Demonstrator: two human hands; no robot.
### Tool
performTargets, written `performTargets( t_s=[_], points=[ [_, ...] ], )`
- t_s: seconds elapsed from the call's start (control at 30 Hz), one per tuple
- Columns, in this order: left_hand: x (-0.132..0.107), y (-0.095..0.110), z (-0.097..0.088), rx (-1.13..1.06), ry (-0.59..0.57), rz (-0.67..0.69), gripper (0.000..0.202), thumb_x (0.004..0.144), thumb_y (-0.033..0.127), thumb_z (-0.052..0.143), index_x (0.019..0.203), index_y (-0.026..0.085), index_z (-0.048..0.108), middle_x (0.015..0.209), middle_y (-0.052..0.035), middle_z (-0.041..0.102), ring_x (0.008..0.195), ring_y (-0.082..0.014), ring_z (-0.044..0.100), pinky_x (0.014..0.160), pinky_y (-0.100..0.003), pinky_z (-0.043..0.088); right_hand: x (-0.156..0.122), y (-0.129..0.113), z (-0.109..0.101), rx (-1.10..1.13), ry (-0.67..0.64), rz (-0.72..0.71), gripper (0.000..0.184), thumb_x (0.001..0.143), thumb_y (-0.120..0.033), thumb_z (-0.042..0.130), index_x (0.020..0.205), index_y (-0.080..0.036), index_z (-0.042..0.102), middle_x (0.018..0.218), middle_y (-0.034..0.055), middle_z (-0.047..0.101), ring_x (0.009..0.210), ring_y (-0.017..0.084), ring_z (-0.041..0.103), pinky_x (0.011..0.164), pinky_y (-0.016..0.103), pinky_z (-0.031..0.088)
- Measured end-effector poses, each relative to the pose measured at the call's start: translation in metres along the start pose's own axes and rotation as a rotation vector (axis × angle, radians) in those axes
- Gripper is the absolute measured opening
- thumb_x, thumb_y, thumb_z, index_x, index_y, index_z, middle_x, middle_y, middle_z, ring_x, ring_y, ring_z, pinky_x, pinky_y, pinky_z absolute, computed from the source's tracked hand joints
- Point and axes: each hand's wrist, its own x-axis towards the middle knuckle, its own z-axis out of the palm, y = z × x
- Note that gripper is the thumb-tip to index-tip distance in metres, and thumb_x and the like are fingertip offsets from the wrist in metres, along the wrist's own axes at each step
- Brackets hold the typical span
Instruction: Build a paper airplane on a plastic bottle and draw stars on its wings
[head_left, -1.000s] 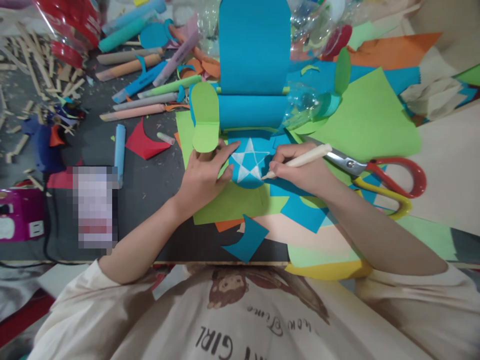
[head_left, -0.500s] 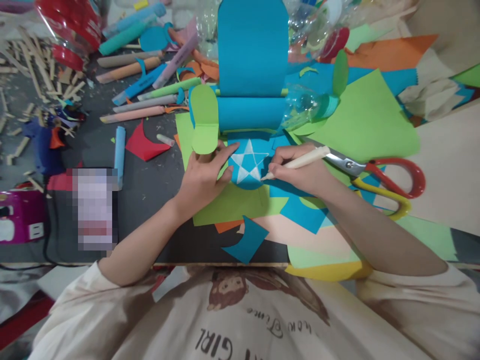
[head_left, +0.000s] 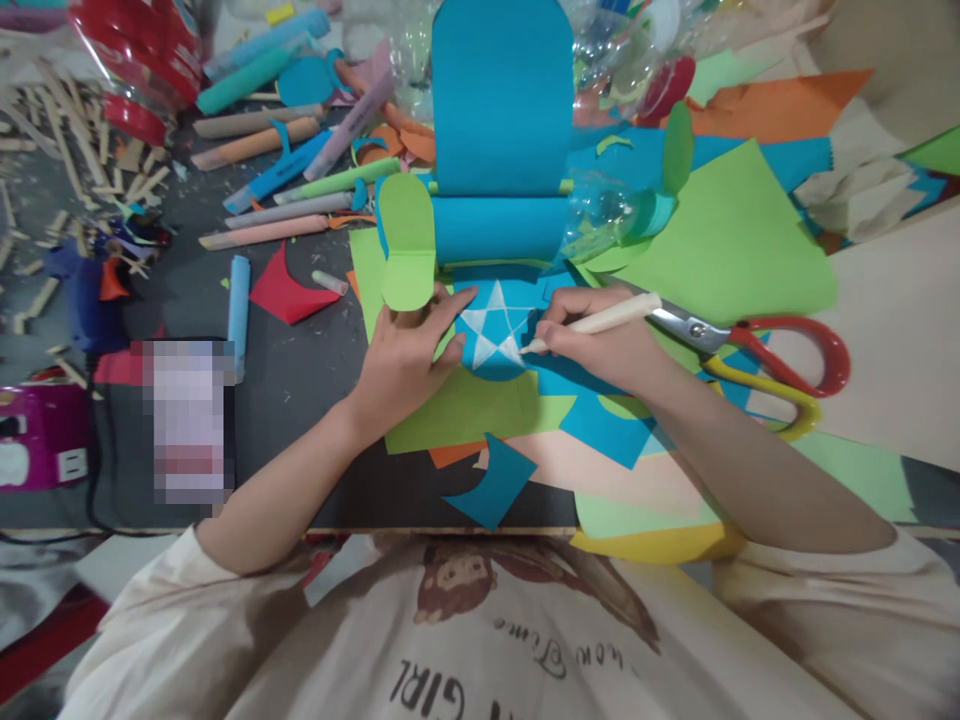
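Note:
My right hand (head_left: 589, 335) grips a white marker (head_left: 619, 313), its tip touching a white star (head_left: 497, 328) drawn on a rounded blue paper flap (head_left: 484, 370). The star's left, top and lower points look filled in white; its right arm is partly behind my fingers. Against the flap's left edge rests my left hand (head_left: 409, 365), thumb and index finger spread apart. Its other fingers are partly hidden under a light green paper piece (head_left: 409, 245). The flap joins a blue paper-wrapped bottle (head_left: 499, 228), which has a tall blue panel (head_left: 502, 95) above it.
Scissors (head_left: 701, 332) with red and yellow handles lie right of my right hand. Several markers (head_left: 292, 185), wood sticks (head_left: 71, 120) and a blue glue gun (head_left: 94, 300) are at left, with a phone (head_left: 189, 420) nearer me. Green paper sheets (head_left: 742, 240) and scraps surround the work.
The marker tip has shifted slightly up and left at the star's lower right point. My left hand stays in place. The whole view has moved very slightly.

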Motion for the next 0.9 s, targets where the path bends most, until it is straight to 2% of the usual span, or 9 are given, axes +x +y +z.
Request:
performTargets(
  t_s=[0.17, 0.37, 0.63, 0.83, 0.9],
  points=[
    [0.000, 0.000, 0.000, 0.003, -0.014, 0.005, 0.044, 0.098, 0.028, 0.041, 0.139, 0.020, 0.054, 0.128, -0.0162, 0.058, 0.124, -0.0314, 0.053, 0.099, -0.043, 0.045, 0.000, -0.005, -0.001, 0.024, -0.072, 0.013, 0.027, 0.066, -0.026, 0.056, 0.046, -0.023, 0.040, 0.046, -0.0042, 0.042, 0.047, 0.009, 0.031, 0.046, 0.027, 0.025],
    [0.000, -0.001, 0.000, -0.003, -0.006, 0.005, 0.044, 0.097, 0.027, 0.043, 0.139, 0.022, 0.053, 0.128, -0.0145, 0.058, 0.126, -0.0293, 0.052, 0.103, -0.042, 0.043, 0.001, -0.003, -0.002, 0.055, -0.039, 0.022, 0.023, 0.065, -0.027, 0.056, 0.046, -0.022, 0.044, 0.050, -0.0013, 0.054, 0.049, 0.011, 0.042, 0.046, 0.026, 0.030],
    [-0.001, -0.001, 0.003, 0.034, 0.032, 0.026, 0.044, 0.098, 0.031, 0.040, 0.138, 0.021, 0.054, 0.125, -0.0146, 0.061, 0.122, -0.0289, 0.055, 0.098, -0.041, 0.046, 0.000, 0.001, -0.001, 0.041, -0.016, -0.011, 0.023, 0.066, -0.024, 0.057, 0.048, -0.022, 0.044, 0.048, -0.0021, 0.052, 0.048, 0.010, 0.042, 0.045, 0.025, 0.030],
    [-0.001, -0.002, 0.004, 0.048, 0.036, 0.033, 0.043, 0.099, 0.035, 0.042, 0.139, 0.023, 0.054, 0.123, -0.0140, 0.062, 0.119, -0.0295, 0.057, 0.098, -0.041, 0.046, 0.002, 0.006, -0.004, 0.168, 0.057, -0.057, 0.019, 0.079, -0.034, 0.063, 0.065, -0.022, 0.059, 0.052, -0.0035, 0.054, 0.047, 0.010, 0.046, 0.047, 0.025, 0.038],
    [-0.002, -0.002, 0.004, 0.043, 0.034, 0.044, 0.044, 0.099, 0.038, 0.044, 0.139, 0.023, 0.054, 0.124, -0.0145, 0.062, 0.120, -0.0306, 0.057, 0.098, -0.041, 0.046, 0.002, 0.006, -0.004, 0.156, 0.075, -0.059, 0.017, 0.081, -0.037, 0.066, 0.071, -0.022, 0.063, 0.059, -0.0022, 0.059, 0.052, 0.011, 0.051, 0.049, 0.026, 0.041]
  ],
)
